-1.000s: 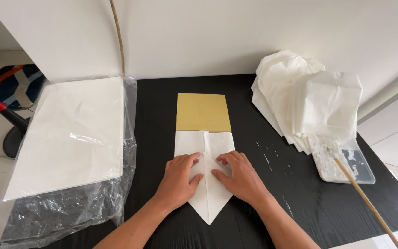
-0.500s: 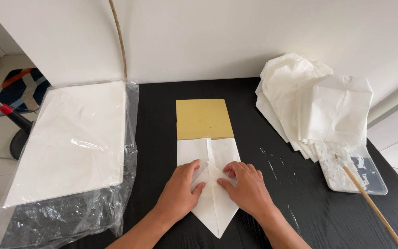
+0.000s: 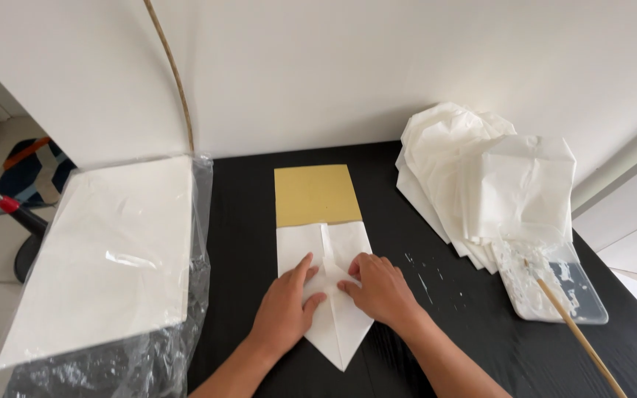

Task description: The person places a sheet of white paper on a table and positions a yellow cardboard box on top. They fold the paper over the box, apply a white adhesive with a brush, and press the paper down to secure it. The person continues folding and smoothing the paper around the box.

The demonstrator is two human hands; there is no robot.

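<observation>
A: Nearest the camera, what do the hands do?

B: The left hand [image 3: 287, 304] and the right hand [image 3: 380, 290] lie flat on a white sheet of paper folded to a point [image 3: 331, 295], in the lower centre of the frame on the black table [image 3: 245, 221]. The fingers of both are slightly spread and pressed down on the flaps beside the centre seam; nothing is pinched.

A: How far is the folding, in your view?

B: I judge it partly done. The lower point is formed and two flaps meet in the middle, but a yellow-brown card rectangle [image 3: 314, 194] shows uncovered above the paper. At the centre right lies a pile of similar white folded papers [image 3: 481, 177], apparently finished, and at the left a thick stack of plain white sheets in clear plastic wrap [image 3: 108, 247], so much is left.

A: What is unclear?

B: The hands hide the creases under them. The clear tray smeared with white paste [image 3: 554, 284] and its thin wooden stick [image 3: 573, 335] are at the right; the stick is cut off by the edge.
</observation>
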